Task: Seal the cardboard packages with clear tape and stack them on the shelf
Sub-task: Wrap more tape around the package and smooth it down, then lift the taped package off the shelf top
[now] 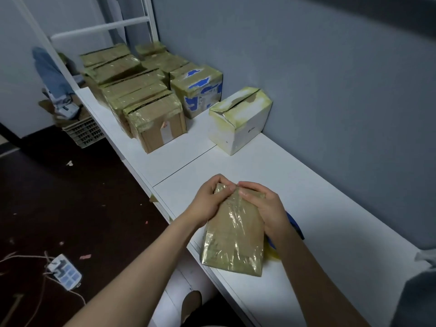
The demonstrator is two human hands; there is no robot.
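Note:
A flat brown cardboard package (236, 239) wrapped in shiny clear tape lies on the white shelf (330, 232) in front of me. My left hand (210, 199) grips its far left corner with curled fingers. My right hand (264, 204) curls over the far right corner, fingertips meeting the left hand's at the top edge. A blue and yellow object (295, 225), possibly a tape dispenser, lies partly hidden under my right forearm. No tape roll shows plainly.
Several taped brown boxes (141, 95) stand packed together at the far left of the shelf. A blue-printed box (200, 90) and a white box (240, 119) stand along the grey wall. A power strip (63, 271) and scraps lie on the dark floor.

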